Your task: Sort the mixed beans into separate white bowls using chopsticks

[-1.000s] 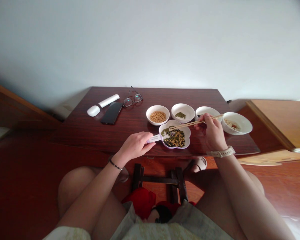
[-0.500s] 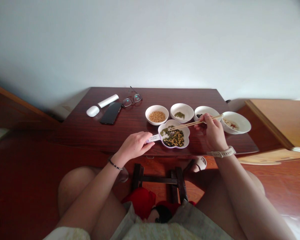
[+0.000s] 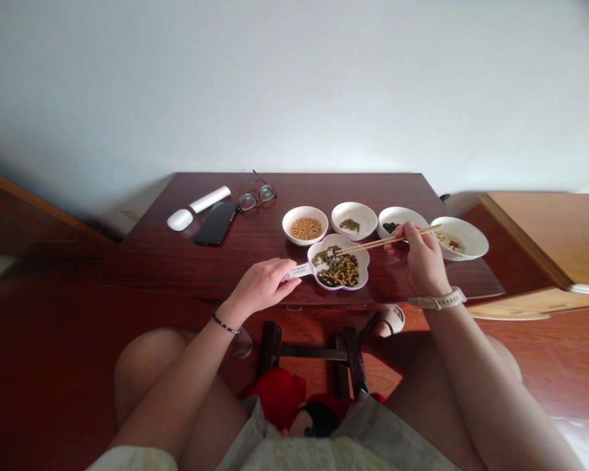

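Note:
My left hand grips the white handle of a flower-shaped white dish, which holds a mix of soybeans, mung beans and black beans. My right hand is shut on a pair of wooden chopsticks, whose tips reach over the dish. Just behind the dish, a white bowl of soybeans and a white bowl of mung beans stand side by side. Near my right hand are a white bowl of black beans and a white bowl with pale, reddish scraps.
On the dark wooden table lie a white mouse, a white case, a black phone and glasses. A wall stands behind. A low stool is under the table's front edge, and a wooden board stands right.
The whole view has drifted slightly left and up. Both hands keep their hold, and the chopstick tips stay over the dish.

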Tool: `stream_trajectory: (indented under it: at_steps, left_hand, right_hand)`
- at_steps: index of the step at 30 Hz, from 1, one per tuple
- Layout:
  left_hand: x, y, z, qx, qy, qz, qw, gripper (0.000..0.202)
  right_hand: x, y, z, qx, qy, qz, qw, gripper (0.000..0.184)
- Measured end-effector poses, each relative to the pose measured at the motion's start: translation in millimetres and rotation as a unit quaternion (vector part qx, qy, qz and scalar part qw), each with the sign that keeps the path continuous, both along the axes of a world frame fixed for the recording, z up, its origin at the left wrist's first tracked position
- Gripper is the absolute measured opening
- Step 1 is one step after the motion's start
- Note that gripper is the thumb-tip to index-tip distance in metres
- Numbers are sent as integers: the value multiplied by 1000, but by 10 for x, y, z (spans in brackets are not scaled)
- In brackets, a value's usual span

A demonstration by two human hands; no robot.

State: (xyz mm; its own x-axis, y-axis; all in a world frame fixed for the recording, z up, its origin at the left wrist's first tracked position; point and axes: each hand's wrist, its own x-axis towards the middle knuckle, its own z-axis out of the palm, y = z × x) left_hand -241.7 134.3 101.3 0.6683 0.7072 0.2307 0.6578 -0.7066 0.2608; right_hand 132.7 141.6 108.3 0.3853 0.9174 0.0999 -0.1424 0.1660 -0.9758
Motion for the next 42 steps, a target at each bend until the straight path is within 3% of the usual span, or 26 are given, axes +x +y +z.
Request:
stream_trajectory:
  at_steps: [10,18,24,35,39,42]
  left_hand:
    - [-8,10,-19,8,-4,-1,1000,16]
    - [-14,5,-12,8,0,-1,1000,16]
    - [-14,17,-24,14,3,2,1000,17]
    - [-16,17,-22,5,-5,2,1000,15]
    - [-20,21,-31,4,-7,2,1000,15]
    - [-19,22,-24,6,1,3,1000,14]
  right_hand:
    - [-7,-24,11,-7,-36,-12,999,49]
    - [58,-49,86,10,26,-5,1000,51]
    - [89,-62,51,-5,-7,-8,1000,51]
    - [119,-121,109,-1,31,-23,999,53]
    - [195,-124,156,31,53,-26,998,46]
    - [400,-100,221,80,74,-61,992,36]
